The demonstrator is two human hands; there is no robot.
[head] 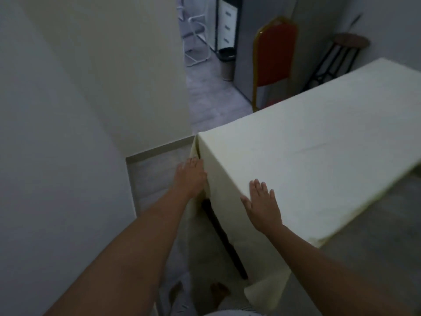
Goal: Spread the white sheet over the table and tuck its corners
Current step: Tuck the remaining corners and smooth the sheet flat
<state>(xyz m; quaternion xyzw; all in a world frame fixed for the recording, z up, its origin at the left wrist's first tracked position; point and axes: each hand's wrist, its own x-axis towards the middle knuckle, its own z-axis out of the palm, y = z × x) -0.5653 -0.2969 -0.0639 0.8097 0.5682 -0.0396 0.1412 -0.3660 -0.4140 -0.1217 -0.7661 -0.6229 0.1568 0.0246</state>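
1. Head view: the white sheet (pixel 307 156) lies spread flat and drapes over the near end. The right hand (pixel 262 204) rests on its top by the near corner, palm down, fingers straight.
2. The left hand (pixel 191 174), fingers extended, presses the hanging fold.
3. Of the table (pixel 225 240) only one dark leg shows; the sheet's far end is cut off.

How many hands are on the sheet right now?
2. The left hand presses the hanging side of the white sheet below the far corner; the right hand lies flat on top, near the edge. Both are in full view.
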